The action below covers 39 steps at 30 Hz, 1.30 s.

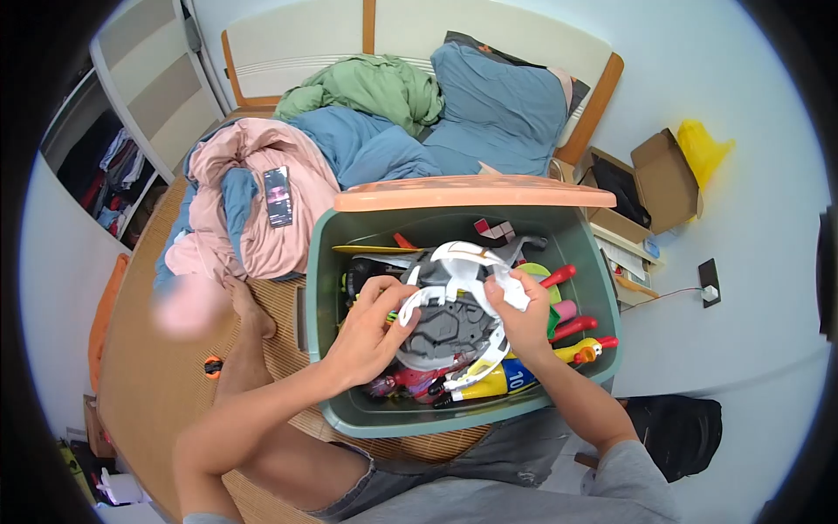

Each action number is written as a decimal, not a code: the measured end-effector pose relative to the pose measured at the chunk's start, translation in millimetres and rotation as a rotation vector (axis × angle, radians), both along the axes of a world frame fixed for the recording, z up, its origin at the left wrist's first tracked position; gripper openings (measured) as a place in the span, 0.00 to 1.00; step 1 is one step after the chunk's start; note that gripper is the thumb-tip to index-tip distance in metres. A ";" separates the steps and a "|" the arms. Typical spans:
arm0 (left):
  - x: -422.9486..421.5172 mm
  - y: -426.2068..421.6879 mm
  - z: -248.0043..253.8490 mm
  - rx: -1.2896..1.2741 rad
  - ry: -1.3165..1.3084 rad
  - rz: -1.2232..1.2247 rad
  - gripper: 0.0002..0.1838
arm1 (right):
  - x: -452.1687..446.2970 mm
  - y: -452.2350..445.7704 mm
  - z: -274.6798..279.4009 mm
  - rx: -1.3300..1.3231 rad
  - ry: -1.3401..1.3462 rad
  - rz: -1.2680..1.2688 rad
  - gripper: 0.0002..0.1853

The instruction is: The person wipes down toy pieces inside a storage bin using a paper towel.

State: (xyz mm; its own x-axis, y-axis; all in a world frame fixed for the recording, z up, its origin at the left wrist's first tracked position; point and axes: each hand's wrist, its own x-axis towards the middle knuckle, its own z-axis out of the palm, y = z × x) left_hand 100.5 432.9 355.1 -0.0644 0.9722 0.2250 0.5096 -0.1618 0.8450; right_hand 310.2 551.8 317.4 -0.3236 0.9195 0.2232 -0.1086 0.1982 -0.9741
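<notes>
A large green bin (349, 419) full of toys stands in front of me, its orange lid (471, 194) tilted along the far rim. Above the toys, a white and grey plastic toy (449, 327) is held between both hands. My left hand (371, 327) grips its white left edge, thumb and fingers pressed together. On the right, my right hand (521, 319) is closed on the white part of the same toy, near a white piece that may be tissue or film. Beneath lie a yellow and blue figure (502, 378), red-handled items (573, 328) and a red-and-white block (495, 230).
Behind the bin is a bed with blue bedding (497, 96), a green blanket (371, 92) and a phone (278, 196) on pink cloth. An open cardboard box (668, 179) stands right; a black bag (676, 432) lies lower right. Another person's pink-clothed shape sits left.
</notes>
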 end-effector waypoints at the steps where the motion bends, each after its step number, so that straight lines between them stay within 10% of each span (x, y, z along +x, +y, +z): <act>1: 1.2 -0.3 1.3 0.029 0.081 0.009 0.17 | 0.6 0.4 0.0 0.000 -0.031 0.024 0.10; 10: -18.4 33.3 30.4 0.214 0.307 0.091 0.17 | 3.9 4.8 16.6 0.055 -0.249 0.223 0.18; 20: -17.7 46.9 29.6 -0.057 0.302 -0.016 0.16 | 22.9 17.5 8.7 0.343 0.140 -0.035 0.12; 26: -6.5 50.4 20.6 0.002 0.282 -0.167 0.15 | -30.2 4.0 44.5 0.540 -0.277 0.371 0.32; 31: -27.2 43.4 40.7 -0.388 0.195 -0.544 0.20 | -40.6 22.0 44.9 0.423 -0.321 0.523 0.11; 39: -25.3 43.2 24.3 -0.237 -0.086 -0.373 0.25 | -36.1 10.2 23.3 0.148 -0.183 0.255 0.12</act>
